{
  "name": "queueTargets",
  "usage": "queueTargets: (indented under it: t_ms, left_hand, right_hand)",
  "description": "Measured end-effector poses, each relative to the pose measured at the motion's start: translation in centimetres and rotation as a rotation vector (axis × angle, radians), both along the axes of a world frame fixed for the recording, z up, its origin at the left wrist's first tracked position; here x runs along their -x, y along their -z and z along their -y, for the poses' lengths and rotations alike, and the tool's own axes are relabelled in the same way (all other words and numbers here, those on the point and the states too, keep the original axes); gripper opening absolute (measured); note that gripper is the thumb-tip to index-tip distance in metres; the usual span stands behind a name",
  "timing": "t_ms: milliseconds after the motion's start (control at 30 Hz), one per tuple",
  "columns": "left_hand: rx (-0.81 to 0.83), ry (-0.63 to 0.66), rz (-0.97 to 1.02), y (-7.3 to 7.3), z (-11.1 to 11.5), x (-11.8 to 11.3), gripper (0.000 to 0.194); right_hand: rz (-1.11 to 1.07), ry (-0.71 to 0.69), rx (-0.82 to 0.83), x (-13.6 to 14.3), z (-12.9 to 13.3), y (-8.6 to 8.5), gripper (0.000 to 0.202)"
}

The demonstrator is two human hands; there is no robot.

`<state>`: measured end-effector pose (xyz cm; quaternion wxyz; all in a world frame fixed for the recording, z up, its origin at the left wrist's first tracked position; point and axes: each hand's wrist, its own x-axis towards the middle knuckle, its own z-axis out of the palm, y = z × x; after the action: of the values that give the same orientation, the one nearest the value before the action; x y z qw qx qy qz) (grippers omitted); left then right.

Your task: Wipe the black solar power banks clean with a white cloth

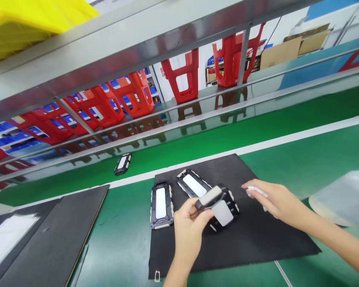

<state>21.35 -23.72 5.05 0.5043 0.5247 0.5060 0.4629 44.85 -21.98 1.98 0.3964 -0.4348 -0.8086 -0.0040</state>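
My left hand (189, 229) is closed around one end of a black, rugged device (223, 213) with a white panel and pale edge pieces. It looks like a power bank and is tilted up above the black mat (257, 243). To the right, my right hand (277, 201) pinches a small white object (257, 190) whose kind I cannot make out. A similar device (193, 183) lies partly hidden behind the held one. Another similar device (161, 205) rests on the mat's left part, beside my left hand.
On the green belt (203, 137) beyond lies another such device (122, 164). A translucent plastic container (347, 197) stands at right. Black boards (68, 235) with white sheets (10, 239) lie at left. A metal shelf beam (122, 52) crosses overhead. Red stools (182, 77) stand behind.
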Motion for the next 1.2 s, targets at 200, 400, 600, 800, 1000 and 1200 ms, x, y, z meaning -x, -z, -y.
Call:
queueTargets:
  t_ms: [200, 400, 600, 800, 1000, 1200]
  left_hand:
    - [0.064, -0.172, 0.229, 0.0, -0.4, -0.5, 0.021]
    - [0.110, -0.375, 0.461, -0.5, -0.4, -0.3, 0.034]
    - [0.117, -0.505, 0.701, -0.3, -1.0, -0.9, 0.027]
    - [0.118, -0.486, 0.794, -0.1, 0.0, -2.7, 0.035]
    - [0.026, -0.272, 0.647, 0.0, 1.6, -1.6, 0.044]
    - [0.396, 0.161, 0.807, -1.9, 0.2, 0.6, 0.076]
  right_hand:
    - [-0.198, 0.061, 0.029, 4.7, 1.3, -1.0, 0.021]
    - [-0.396, 0.160, 0.199, 4.1, -0.9, -1.0, 0.019]
    - [-0.825, 0.071, 0.551, 5.7, 1.0, -0.3, 0.033]
    - [-1.201, -0.012, 0.679, 8.6, 1.3, -1.3, 0.031]
    - [-1.312, -0.046, 0.676, 6.5, -0.9, -2.8, 0.033]
    - [-1.107, -0.077, 0.732, 5.5, -3.4, -5.7, 0.035]
